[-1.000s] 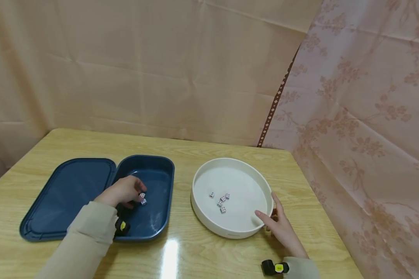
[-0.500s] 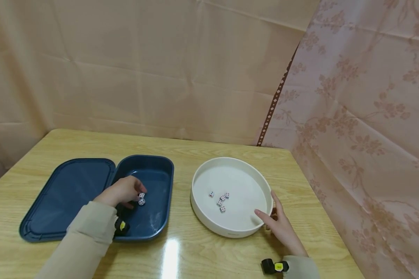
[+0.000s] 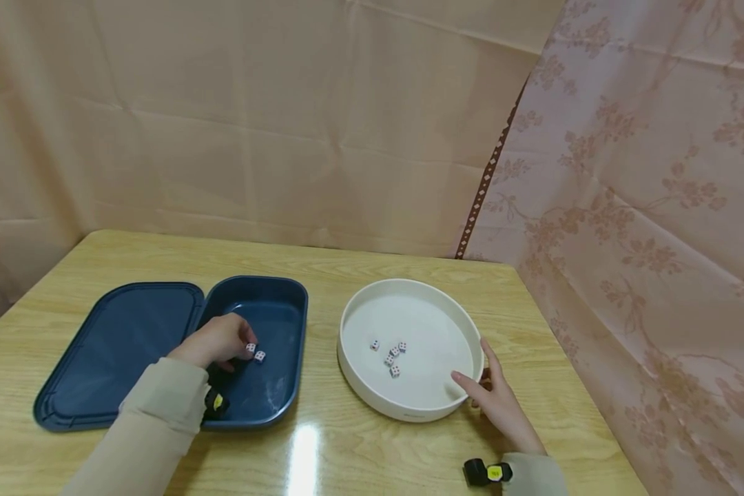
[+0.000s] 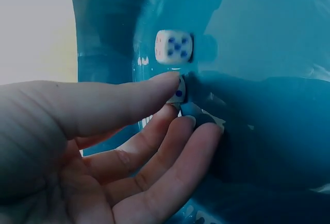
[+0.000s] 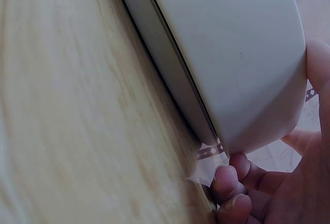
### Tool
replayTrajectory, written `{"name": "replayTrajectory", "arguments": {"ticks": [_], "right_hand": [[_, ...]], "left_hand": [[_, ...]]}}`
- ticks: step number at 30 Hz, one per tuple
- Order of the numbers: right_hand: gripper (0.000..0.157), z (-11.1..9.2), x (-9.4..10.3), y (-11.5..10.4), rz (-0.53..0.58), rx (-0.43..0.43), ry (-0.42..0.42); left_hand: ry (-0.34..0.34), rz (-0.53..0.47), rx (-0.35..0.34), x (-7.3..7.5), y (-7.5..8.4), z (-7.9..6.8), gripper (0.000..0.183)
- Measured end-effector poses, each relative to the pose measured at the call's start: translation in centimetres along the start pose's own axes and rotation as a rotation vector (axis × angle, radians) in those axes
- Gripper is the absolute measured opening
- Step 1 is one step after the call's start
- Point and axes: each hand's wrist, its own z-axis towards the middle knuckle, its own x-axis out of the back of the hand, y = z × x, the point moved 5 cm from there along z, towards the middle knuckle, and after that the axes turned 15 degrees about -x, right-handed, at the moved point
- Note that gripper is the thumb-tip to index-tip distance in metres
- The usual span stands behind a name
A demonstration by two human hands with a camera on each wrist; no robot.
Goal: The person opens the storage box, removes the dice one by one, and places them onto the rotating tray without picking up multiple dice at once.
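In the head view my left hand (image 3: 218, 339) reaches down into a dark blue box (image 3: 300, 344). Its thumb and fingertips pinch a white die (image 4: 179, 91), partly covered by the thumb in the left wrist view. A second die (image 4: 174, 46), five blue pips facing up, lies close by on the box floor. My right hand (image 3: 502, 399) grips the right rim of a round white tray (image 3: 372, 398), thumb over the inside and fingers curled against the outer wall. Several dice (image 3: 395, 351) lie in a loose cluster inside the tray, left of its middle.
A dark blue lid (image 3: 130, 344) lies flat at the box's left side. Box, lid and tray all rest on a wooden table (image 3: 322, 455). Behind it hangs a beige curtain (image 3: 285, 124), with a pink floral cloth (image 3: 657, 207) along the right.
Beside the left fingertips, one die in the box has shifted slightly to the right. The left hand has barely moved; the right hand and tray hold still.
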Motion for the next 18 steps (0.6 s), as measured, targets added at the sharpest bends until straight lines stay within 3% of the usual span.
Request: {"name": "replayTrajectory", "arguments": {"ticks": [18], "right_hand": [[0.099,0.14,0.06,0.21,-0.007,0.017,0.003]], "left_hand": [[0.018,0.058,-0.004,0.38,0.29,-0.26,0.014]]}}
